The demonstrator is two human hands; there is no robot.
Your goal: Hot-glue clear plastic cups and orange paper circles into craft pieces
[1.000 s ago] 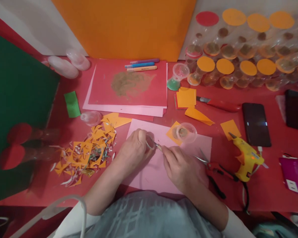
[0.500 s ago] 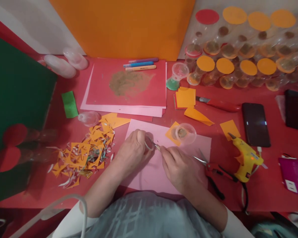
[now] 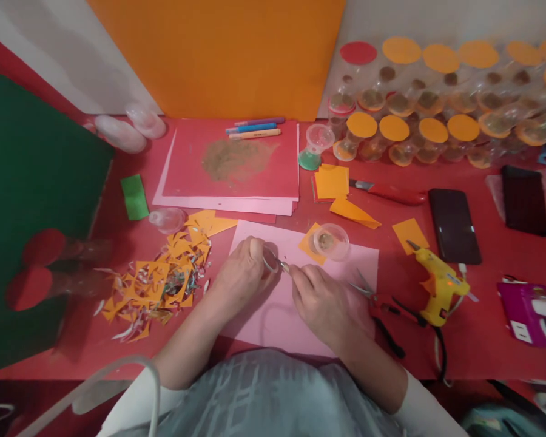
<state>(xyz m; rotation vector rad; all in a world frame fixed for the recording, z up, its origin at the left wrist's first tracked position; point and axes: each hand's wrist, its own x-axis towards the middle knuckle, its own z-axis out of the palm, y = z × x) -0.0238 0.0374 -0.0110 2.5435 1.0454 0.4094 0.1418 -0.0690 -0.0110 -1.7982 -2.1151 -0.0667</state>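
Note:
Over the pink sheet [image 3: 273, 312], my left hand [image 3: 241, 270] is closed around a small clear plastic cup piece [image 3: 269, 261], its round rim turned to the right. My right hand [image 3: 321, 297] pinches a small tool with a metal tip [image 3: 284, 266]. That tip touches or nearly touches the cup's rim; its exact kind is too small to make out. Just beyond my right hand, a clear cup [image 3: 331, 241] with some brown grains rests partly on an orange paper square [image 3: 308, 244]. Scissors [image 3: 364, 288] lie to the right of the hand.
Orange paper scraps [image 3: 164, 279] heap at left. A yellow glue gun [image 3: 441, 288], a phone [image 3: 455, 224] and a red-handled knife [image 3: 394, 192] lie at right. Clear hourglass-shaped cup pairs [image 3: 403, 130] line the back right. Markers [image 3: 255, 127] rest on red paper [image 3: 186, 164].
The view has shifted slightly, moving the surroundings in the picture. Both hands keep nearly the same pose, with the tool's tip still at the cup's rim.

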